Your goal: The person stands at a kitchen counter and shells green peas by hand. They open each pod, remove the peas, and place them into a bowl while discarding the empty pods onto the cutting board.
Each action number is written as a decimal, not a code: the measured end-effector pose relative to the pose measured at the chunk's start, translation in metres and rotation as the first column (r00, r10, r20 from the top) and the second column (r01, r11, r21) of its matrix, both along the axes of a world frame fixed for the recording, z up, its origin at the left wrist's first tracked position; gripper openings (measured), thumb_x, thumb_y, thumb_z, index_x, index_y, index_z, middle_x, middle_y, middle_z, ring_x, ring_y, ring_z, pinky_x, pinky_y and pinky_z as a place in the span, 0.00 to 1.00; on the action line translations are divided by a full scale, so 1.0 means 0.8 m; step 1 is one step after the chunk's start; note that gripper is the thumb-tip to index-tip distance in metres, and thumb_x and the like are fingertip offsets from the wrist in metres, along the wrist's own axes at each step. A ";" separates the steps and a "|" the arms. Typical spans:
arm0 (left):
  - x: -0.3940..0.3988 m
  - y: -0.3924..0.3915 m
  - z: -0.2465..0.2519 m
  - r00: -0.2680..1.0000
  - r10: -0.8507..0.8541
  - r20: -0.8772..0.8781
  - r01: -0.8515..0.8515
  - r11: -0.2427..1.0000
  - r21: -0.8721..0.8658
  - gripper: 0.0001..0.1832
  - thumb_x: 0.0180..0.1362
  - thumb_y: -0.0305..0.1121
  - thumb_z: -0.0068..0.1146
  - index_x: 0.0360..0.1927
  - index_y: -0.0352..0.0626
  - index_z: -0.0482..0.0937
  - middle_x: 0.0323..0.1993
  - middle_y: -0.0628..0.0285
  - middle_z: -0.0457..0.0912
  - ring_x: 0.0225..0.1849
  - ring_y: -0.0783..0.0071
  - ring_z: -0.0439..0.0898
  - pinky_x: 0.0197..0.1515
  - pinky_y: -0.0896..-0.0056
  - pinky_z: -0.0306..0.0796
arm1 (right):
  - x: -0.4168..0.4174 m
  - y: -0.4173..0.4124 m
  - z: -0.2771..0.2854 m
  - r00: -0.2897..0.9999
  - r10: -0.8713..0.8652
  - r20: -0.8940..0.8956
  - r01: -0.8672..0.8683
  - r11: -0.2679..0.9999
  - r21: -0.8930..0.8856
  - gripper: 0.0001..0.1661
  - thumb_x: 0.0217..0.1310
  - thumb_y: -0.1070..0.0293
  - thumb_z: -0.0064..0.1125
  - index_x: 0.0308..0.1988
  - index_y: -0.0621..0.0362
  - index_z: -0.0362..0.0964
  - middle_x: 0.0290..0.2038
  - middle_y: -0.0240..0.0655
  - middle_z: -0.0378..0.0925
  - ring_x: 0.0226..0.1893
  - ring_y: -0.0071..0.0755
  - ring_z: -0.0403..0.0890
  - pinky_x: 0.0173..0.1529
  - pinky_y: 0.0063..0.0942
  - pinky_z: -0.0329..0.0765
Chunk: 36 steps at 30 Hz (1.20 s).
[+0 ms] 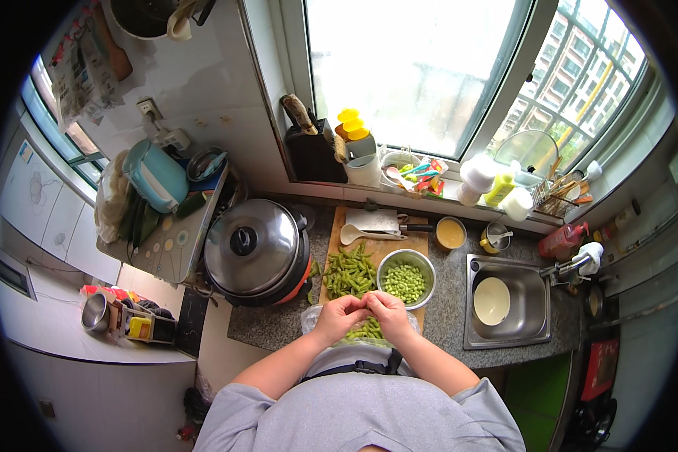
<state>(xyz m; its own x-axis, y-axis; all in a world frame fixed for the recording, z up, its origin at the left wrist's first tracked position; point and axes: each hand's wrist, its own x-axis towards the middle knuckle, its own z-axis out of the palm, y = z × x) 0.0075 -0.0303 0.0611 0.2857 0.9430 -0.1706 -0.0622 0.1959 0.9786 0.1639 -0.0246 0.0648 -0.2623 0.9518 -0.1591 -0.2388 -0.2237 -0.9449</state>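
Observation:
My left hand [339,317] and my right hand [389,314] meet at the fingertips over the near edge of a wooden cutting board [418,226]. Between them they pinch what looks like an edamame pod, almost wholly hidden by the fingers. Just beyond my left hand, a heap of green edamame pods [349,272] lies on the board. A steel bowl [429,288] of shelled green beans [404,282] stands beside my right hand. Below my wrists, more pods [367,329] lie in a clear plastic bag [311,319] against my body.
A lidded electric pot [251,248] stands left of the board. Behind the pods lie a cleaver [373,219] and a pale spoon [367,234]. A cup of yellow contents [451,234] sits at the back right. Farther right, a steel sink [534,305] holds a cream bowl [491,301].

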 end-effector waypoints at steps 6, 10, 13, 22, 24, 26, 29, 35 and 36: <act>-0.001 0.004 -0.003 0.999 -0.011 0.031 0.012 0.999 -0.032 0.04 0.54 0.23 0.59 0.33 0.37 0.78 0.27 0.66 0.80 0.30 0.84 0.77 0.34 0.82 0.71 | 0.000 0.003 0.023 0.994 0.012 -0.111 -0.025 0.993 -0.115 0.12 0.65 0.66 0.47 0.35 0.62 0.74 0.26 0.25 0.71 0.26 0.15 0.65 0.31 0.16 0.62; -0.003 0.005 -0.002 0.998 0.032 0.048 -0.033 0.999 0.026 0.03 0.54 0.23 0.59 0.32 0.37 0.78 0.28 0.66 0.80 0.30 0.85 0.76 0.34 0.82 0.71 | 0.007 0.010 0.024 0.977 0.092 -0.190 -0.125 0.977 -0.172 0.13 0.66 0.67 0.44 0.37 0.61 0.74 0.28 0.25 0.72 0.27 0.14 0.66 0.33 0.15 0.65; -0.001 0.004 0.006 0.998 0.042 0.055 -0.044 0.998 0.044 0.03 0.53 0.23 0.60 0.31 0.38 0.78 0.28 0.67 0.80 0.29 0.85 0.76 0.34 0.82 0.70 | 0.009 0.011 0.013 0.983 0.078 -0.167 -0.102 0.985 -0.141 0.13 0.65 0.69 0.41 0.36 0.61 0.74 0.28 0.25 0.72 0.27 0.13 0.65 0.32 0.15 0.63; -0.005 0.006 0.001 0.999 0.019 -0.040 -0.016 0.997 0.070 0.03 0.54 0.24 0.60 0.31 0.37 0.78 0.26 0.67 0.80 0.29 0.85 0.76 0.33 0.82 0.70 | -0.001 0.004 0.004 0.999 0.031 -0.007 -0.031 0.999 0.039 0.11 0.51 0.79 0.40 0.35 0.61 0.69 0.28 0.25 0.69 0.29 0.14 0.65 0.34 0.15 0.64; -0.006 0.006 0.001 1.000 0.006 0.018 -0.006 1.000 0.006 0.03 0.54 0.25 0.60 0.31 0.37 0.78 0.27 0.66 0.80 0.29 0.84 0.77 0.33 0.82 0.71 | 0.006 0.004 0.018 0.988 0.107 0.115 -0.109 0.994 0.005 0.11 0.50 0.80 0.41 0.35 0.61 0.69 0.29 0.26 0.69 0.29 0.15 0.65 0.34 0.15 0.65; -0.009 0.005 -0.001 0.997 -0.016 0.078 0.021 0.998 -0.061 0.04 0.55 0.25 0.60 0.32 0.36 0.78 0.27 0.65 0.80 0.29 0.83 0.77 0.33 0.81 0.71 | 0.007 0.004 0.026 0.980 0.142 0.143 -0.143 0.990 -0.001 0.11 0.50 0.80 0.42 0.35 0.60 0.69 0.29 0.25 0.68 0.29 0.15 0.65 0.34 0.15 0.64; -0.007 0.007 -0.004 0.988 -0.044 0.146 0.059 0.993 -0.098 0.04 0.57 0.27 0.58 0.33 0.37 0.77 0.27 0.65 0.80 0.29 0.83 0.77 0.34 0.80 0.72 | 0.004 0.004 0.031 0.991 0.122 0.050 -0.123 0.992 0.011 0.12 0.50 0.80 0.43 0.36 0.60 0.69 0.28 0.24 0.67 0.28 0.14 0.64 0.32 0.15 0.63; -0.001 0.005 -0.006 0.988 -0.058 0.142 0.067 0.996 -0.064 0.08 0.62 0.31 0.52 0.39 0.37 0.75 0.29 0.67 0.77 0.31 0.83 0.75 0.35 0.80 0.71 | 0.007 0.000 0.015 0.975 0.057 0.214 -0.072 0.995 0.063 0.16 0.50 0.80 0.45 0.41 0.61 0.71 0.25 0.22 0.65 0.25 0.13 0.62 0.29 0.14 0.61; 0.001 0.003 -0.004 0.992 -0.054 0.110 0.059 0.997 -0.043 0.08 0.62 0.31 0.51 0.40 0.37 0.75 0.30 0.67 0.77 0.31 0.84 0.74 0.35 0.80 0.71 | 0.006 -0.001 0.019 0.962 0.038 0.269 -0.068 0.992 0.104 0.17 0.50 0.80 0.46 0.42 0.60 0.71 0.25 0.22 0.65 0.24 0.13 0.61 0.28 0.14 0.61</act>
